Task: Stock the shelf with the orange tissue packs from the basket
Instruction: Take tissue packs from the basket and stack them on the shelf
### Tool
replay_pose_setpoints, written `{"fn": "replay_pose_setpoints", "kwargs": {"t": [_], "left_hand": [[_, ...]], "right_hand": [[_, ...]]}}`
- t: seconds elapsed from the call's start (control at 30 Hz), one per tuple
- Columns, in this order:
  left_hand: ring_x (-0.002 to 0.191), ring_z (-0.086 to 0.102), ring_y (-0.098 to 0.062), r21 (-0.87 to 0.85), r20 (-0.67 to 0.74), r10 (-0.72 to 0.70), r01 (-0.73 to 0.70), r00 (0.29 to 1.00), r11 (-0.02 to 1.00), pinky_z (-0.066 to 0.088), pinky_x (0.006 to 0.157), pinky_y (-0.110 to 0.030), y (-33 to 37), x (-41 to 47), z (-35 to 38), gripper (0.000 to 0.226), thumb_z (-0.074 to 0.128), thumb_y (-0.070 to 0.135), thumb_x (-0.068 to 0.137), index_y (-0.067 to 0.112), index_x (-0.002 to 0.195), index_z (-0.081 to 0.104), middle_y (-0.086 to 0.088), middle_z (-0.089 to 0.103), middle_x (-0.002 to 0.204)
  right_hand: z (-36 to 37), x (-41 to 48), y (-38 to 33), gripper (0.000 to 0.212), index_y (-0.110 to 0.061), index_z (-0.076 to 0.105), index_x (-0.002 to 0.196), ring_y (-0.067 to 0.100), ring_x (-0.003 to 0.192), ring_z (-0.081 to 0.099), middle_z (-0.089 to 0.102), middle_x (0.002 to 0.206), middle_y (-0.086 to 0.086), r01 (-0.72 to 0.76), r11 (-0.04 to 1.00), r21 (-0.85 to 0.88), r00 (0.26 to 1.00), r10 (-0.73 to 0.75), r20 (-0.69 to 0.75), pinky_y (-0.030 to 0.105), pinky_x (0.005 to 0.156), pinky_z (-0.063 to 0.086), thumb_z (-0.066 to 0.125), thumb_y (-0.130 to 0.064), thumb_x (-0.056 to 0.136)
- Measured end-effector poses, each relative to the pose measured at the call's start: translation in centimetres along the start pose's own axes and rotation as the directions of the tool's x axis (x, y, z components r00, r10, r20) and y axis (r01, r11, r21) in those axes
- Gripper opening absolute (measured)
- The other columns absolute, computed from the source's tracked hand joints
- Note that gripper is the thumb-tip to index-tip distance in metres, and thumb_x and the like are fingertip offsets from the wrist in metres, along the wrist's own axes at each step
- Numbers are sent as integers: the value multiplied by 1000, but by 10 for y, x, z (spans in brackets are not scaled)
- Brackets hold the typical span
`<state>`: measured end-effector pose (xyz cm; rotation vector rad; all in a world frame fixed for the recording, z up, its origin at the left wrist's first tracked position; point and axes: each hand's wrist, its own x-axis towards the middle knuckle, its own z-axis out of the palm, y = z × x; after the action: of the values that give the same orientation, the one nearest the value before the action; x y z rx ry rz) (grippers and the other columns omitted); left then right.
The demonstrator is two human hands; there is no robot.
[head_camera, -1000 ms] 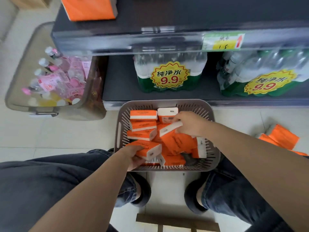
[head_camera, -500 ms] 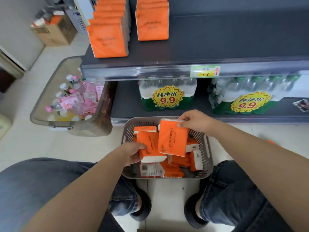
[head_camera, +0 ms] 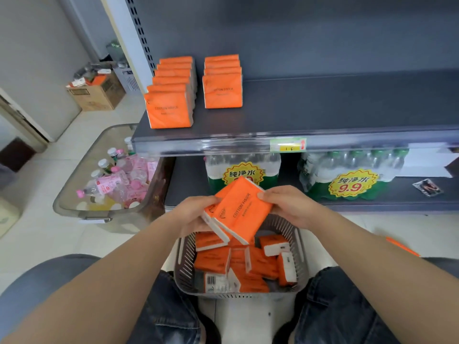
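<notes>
Two orange tissue packs [head_camera: 242,209] are held together above the grey slotted basket [head_camera: 183,274]. My left hand [head_camera: 192,214] grips them from the left and my right hand [head_camera: 288,207] pinches the upper right corner. Several more orange packs [head_camera: 248,266] lie loose in the basket, between my knees. On the dark shelf [head_camera: 323,110] above, two rows of orange packs stand upright: a longer left row [head_camera: 170,108] and a shorter right row [head_camera: 222,90].
Shrink-wrapped water bottle packs [head_camera: 243,170] fill the lower shelf behind my hands. A clear bin of pink drink bottles [head_camera: 109,184] stands on the floor to the left. A cardboard box [head_camera: 96,93] sits further back left. The upper shelf is bare to the right of the rows.
Both hands lifted a pack each out of the basket and brought them together above it. The view tilted up, so the upper shelf with its stocked rows came into sight.
</notes>
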<state>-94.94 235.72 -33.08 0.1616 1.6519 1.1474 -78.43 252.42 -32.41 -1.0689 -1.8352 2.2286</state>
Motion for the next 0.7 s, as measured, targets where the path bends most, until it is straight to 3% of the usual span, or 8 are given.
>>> {"fn": "replay_pose_setpoints", "kwargs": {"t": [0.1, 0.23, 0.33, 0.43, 0.7], "left_hand": [[94, 71, -23, 18, -10, 65, -65, 998, 998, 58, 71, -35, 16, -4, 3, 26, 62, 30, 92, 12, 110, 69, -11, 73, 100], [102, 68, -25, -137, 28, 111, -106, 993, 985, 56, 80, -37, 29, -11, 6, 37, 67, 39, 85, 14, 112, 68, -11, 72, 107], [110, 65, -28, -243, 98, 155, -127, 983, 962, 53, 90, -42, 34, -17, 10, 61, 70, 52, 75, 13, 121, 62, -13, 69, 118], [115, 64, -27, -320, 163, 200, -140, 966, 937, 55, 88, -44, 34, -20, 15, 70, 67, 59, 74, 13, 126, 59, -11, 67, 122], [111, 66, -18, -258, 180, 355, -305, 917, 917, 56, 82, -32, 39, -27, 38, 68, 75, 43, 72, 22, 131, 50, -2, 69, 121]], "right_hand": [[4, -5, -3, 20, 3, 62, 104, 20, 95, 65, 68, 103, 12, 19, 992, 122, 999, -13, -49, 27, 72, 54, 58, -13, 93], [7, -8, -9, 28, 5, 59, 112, 20, 95, 65, 67, 106, 13, 48, 976, 211, 986, -14, -163, 29, 74, 54, 57, -16, 94], [7, -12, -12, 21, -1, 62, 101, 21, 96, 64, 68, 102, 11, 95, 969, 227, 968, -37, -249, 38, 91, 52, 55, -20, 95], [10, -15, -16, 21, -6, 62, 94, 22, 98, 63, 67, 101, 10, 135, 967, 218, 945, -59, -323, 41, 98, 48, 53, -25, 96], [24, -16, -24, 32, -7, 57, 112, 23, 101, 62, 65, 106, 11, 219, 967, 128, 865, -132, -485, 45, 97, 49, 50, -33, 97]]}}
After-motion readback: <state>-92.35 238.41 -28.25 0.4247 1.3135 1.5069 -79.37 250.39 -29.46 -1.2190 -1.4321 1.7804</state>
